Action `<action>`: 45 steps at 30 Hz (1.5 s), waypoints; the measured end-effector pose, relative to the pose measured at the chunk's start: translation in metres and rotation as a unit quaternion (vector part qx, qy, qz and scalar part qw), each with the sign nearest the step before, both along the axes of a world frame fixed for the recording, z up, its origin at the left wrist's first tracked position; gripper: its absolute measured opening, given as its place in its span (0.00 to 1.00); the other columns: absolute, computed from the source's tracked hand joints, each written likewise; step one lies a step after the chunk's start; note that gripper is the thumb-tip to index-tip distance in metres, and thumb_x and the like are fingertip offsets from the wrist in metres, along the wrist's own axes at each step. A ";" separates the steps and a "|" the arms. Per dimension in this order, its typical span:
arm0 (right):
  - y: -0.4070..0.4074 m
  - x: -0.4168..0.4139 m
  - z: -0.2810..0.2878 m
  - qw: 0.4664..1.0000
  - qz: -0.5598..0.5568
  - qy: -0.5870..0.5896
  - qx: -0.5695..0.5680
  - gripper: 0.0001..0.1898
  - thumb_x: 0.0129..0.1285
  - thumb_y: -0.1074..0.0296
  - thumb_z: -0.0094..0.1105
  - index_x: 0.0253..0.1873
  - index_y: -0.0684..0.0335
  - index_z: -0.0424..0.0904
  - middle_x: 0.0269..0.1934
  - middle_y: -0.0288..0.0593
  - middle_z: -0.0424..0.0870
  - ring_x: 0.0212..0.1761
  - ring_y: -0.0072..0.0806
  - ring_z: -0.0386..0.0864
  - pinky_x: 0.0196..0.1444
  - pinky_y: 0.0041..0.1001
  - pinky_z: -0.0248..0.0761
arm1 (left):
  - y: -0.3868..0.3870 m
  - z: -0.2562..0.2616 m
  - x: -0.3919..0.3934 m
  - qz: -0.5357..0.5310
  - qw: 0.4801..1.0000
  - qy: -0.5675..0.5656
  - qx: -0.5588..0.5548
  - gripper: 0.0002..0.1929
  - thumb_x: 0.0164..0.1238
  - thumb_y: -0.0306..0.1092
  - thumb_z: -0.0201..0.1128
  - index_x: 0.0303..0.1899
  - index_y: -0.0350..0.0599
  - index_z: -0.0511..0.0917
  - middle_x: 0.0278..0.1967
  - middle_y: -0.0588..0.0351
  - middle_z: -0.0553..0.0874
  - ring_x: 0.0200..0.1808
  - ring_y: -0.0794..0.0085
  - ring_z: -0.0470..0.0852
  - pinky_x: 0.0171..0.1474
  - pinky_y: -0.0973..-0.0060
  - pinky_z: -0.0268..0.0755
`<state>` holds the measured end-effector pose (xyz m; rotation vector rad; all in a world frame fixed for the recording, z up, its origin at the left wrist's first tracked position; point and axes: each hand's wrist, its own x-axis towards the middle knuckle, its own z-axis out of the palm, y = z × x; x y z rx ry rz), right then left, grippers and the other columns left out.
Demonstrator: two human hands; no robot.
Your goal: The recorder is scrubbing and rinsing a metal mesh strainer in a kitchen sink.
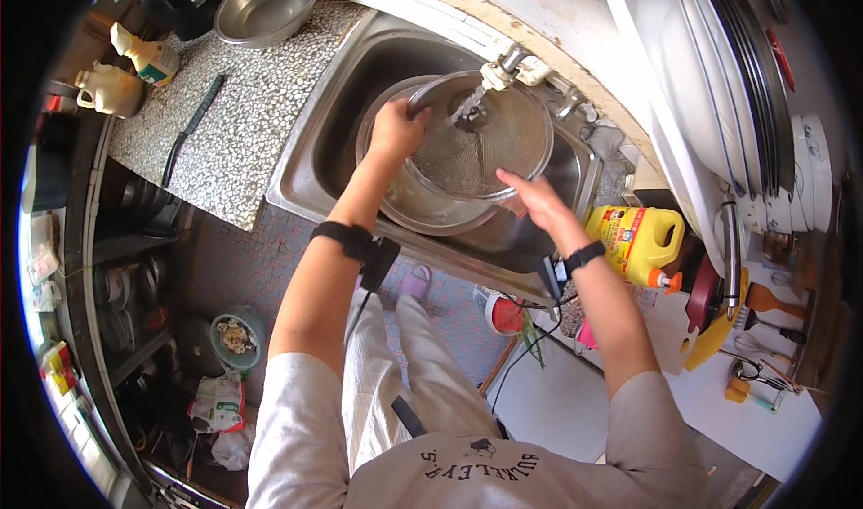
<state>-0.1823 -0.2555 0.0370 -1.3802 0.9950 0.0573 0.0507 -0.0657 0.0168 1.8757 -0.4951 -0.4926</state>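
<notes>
A round fine-mesh metal strainer (pixel 431 155) is held over the sink under the tap (pixel 499 74), and running water (pixel 466 106) falls onto its mesh. My left hand (pixel 396 128) grips its rim at the left. My right hand (pixel 532 199) holds the rim at the lower right, thumb on top and fingers hidden underneath. Below the strainer, partly covered by it, a wide metal basin (pixel 438 219) sits in the stainless steel sink (pixel 337 104). A dark patch shows at the mesh's middle; I cannot tell what it is.
Left of the sink, a knife (pixel 192 131) and a metal bowl (pixel 270 6) rest on the speckled countertop (pixel 236 131). A yellow detergent jug (pixel 634 242) stands right of the sink. Stacked plates (pixel 708 91) rise beyond it. A bin (pixel 237 337) stands on the floor at left.
</notes>
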 end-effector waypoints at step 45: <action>0.049 -0.030 0.153 0.714 0.288 0.013 -0.638 0.15 0.59 0.69 0.63 0.23 0.70 0.71 0.29 0.53 0.76 0.28 0.56 0.79 0.34 0.49 0.71 | 0.151 0.024 -0.037 0.306 0.940 0.010 -0.150 0.17 0.79 0.32 0.63 0.63 0.39 0.81 0.47 0.50 0.92 0.45 0.77 0.86 0.51 0.75 0.76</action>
